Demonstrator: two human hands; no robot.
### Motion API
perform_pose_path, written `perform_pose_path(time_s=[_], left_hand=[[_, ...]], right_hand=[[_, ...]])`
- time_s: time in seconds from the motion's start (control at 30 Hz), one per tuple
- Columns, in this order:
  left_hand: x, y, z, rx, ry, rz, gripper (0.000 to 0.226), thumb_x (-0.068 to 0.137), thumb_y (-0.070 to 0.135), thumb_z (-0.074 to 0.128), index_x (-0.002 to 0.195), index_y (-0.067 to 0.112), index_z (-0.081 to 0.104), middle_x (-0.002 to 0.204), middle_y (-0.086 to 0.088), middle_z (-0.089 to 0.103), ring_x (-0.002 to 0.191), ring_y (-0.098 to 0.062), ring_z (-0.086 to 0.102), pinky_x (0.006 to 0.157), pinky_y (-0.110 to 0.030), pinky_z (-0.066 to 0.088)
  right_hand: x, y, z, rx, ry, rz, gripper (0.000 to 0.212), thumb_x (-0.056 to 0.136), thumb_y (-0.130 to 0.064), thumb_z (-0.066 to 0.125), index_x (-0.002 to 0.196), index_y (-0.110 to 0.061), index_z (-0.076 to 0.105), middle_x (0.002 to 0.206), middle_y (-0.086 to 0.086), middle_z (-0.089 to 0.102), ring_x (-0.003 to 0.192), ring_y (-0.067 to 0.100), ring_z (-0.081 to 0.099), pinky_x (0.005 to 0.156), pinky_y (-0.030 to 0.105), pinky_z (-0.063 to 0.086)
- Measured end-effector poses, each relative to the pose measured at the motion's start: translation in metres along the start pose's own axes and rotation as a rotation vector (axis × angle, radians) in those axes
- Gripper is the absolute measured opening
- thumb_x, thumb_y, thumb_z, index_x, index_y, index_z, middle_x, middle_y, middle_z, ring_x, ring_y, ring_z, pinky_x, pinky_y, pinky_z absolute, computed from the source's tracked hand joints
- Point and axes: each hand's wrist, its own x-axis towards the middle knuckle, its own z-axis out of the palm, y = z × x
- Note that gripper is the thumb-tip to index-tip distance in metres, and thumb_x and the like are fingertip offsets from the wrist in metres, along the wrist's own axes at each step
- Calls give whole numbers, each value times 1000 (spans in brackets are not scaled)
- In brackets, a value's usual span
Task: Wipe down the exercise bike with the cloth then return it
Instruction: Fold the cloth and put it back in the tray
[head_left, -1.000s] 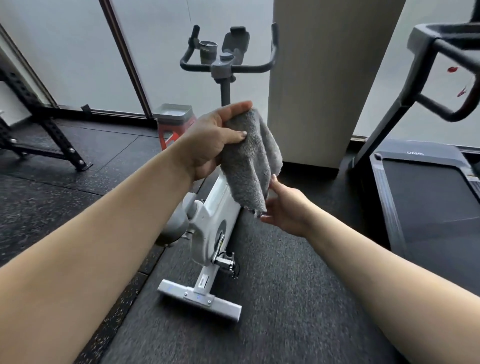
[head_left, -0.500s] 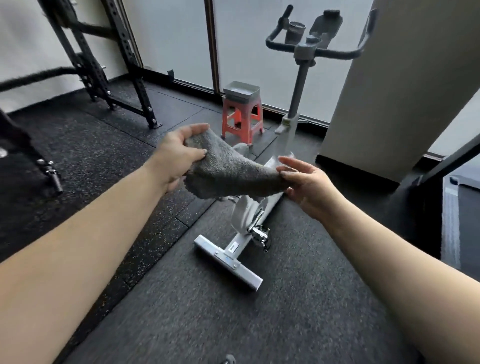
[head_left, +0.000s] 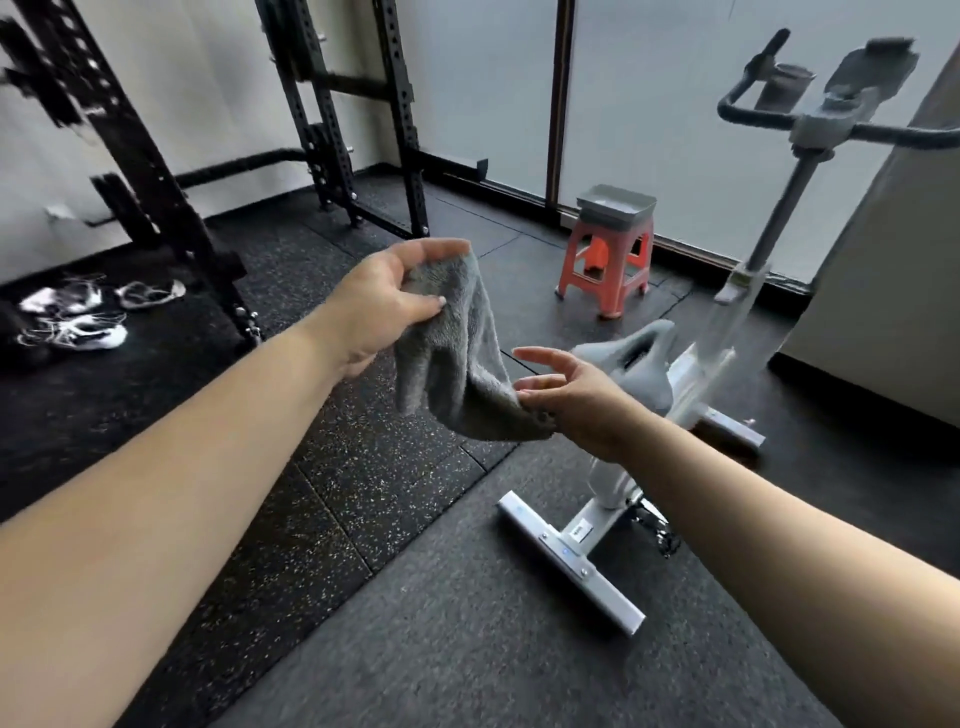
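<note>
The left hand (head_left: 387, 306) pinches the top edge of the cloth (head_left: 457, 358) between thumb and curled fingers, while the right hand (head_left: 576, 400) is loosely spread, fingers apart, its lower fingers catching the cloth's bottom corner. The cloth is grey, thick and fluffy, hanging in soft folds between the two hands, in the air above the dark rubber floor (head_left: 415, 597). Just beyond the right hand stands the white exercise bike (head_left: 691, 374) with its grey saddle, and farther back an orange stool (head_left: 608, 260)
</note>
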Motion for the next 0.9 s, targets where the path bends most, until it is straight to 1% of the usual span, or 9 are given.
perform_pose_path(time_s=[0.07, 0.17, 0.27, 0.37, 0.5, 0.57, 0.67, 0.77, 0.9], left_hand=[[9, -3, -32, 126, 51, 47, 49, 84, -6, 56, 114, 32, 64, 117, -13, 65, 96, -24, 62, 91, -40, 53], [27, -10, -82, 388, 131, 91, 43, 82, 4, 64, 111, 37, 65, 114, 3, 65, 102, -18, 62, 95, -37, 51], [47, -20, -119, 531, 153, 78, 37, 83, 8, 66, 110, 33, 67, 108, 8, 66, 99, -12, 61, 91, -23, 46], [72, -36, -145, 675, 235, 81, 29, 81, 11, 68, 104, 30, 71, 92, 9, 66, 80, -2, 56, 72, -7, 37], [116, -65, -174, 771, 355, 111, 11, 77, 24, 75, 87, 22, 73, 86, 1, 69, 77, -9, 57, 71, -17, 38], [145, -82, -188, 777, 377, 86, 10, 76, 31, 76, 81, 25, 70, 87, 0, 65, 76, -14, 57, 71, -23, 40], [192, -97, -206, 718, 376, -26, 18, 75, 44, 72, 73, 29, 62, 74, 9, 62, 69, -15, 57, 67, -28, 46], [239, -102, -215, 684, 378, -51, 21, 78, 45, 68, 76, 26, 61, 72, 8, 62, 71, -18, 58, 66, -29, 46], [293, -103, -211, 785, 483, -9, 18, 82, 37, 67, 87, 20, 63, 85, -2, 67, 81, -22, 59, 70, -27, 44]], right_hand=[[24, 1, 23, -71, -58, 45, 60, 80, 11, 62, 132, -18, 48, 94, 12, 65, 71, 20, 60, 64, 28, 49], [57, 3, 47, -198, -138, 102, 58, 82, 9, 61, 127, -26, 53, 99, 10, 69, 78, 22, 57, 63, 26, 46], [86, -1, 63, -338, -102, 97, 39, 83, 4, 63, 112, -22, 65, 80, -3, 71, 61, 8, 51, 52, 19, 33], [113, -13, 74, -383, -4, 39, 27, 83, 1, 64, 104, -16, 69, 80, -1, 69, 48, -3, 51, 47, 15, 30], [167, -35, 72, -488, 157, -34, 28, 81, 8, 53, 89, -12, 72, 68, -3, 62, 53, 0, 51, 44, 8, 35], [200, -45, 68, -506, 211, -23, 25, 78, 1, 51, 78, -13, 72, 68, 1, 60, 62, 9, 49, 50, 15, 36], [249, -60, 60, -555, 233, 0, 17, 79, -12, 56, 79, -7, 72, 74, 6, 58, 72, 14, 48, 58, 24, 36], [293, -78, 54, -599, 246, -32, 15, 79, -19, 59, 77, -10, 70, 72, 4, 55, 70, 12, 47, 64, 28, 36], [352, -95, 55, -482, 277, -35, 14, 83, -16, 56, 70, -15, 59, 63, 1, 48, 61, 15, 43, 53, 26, 33]])
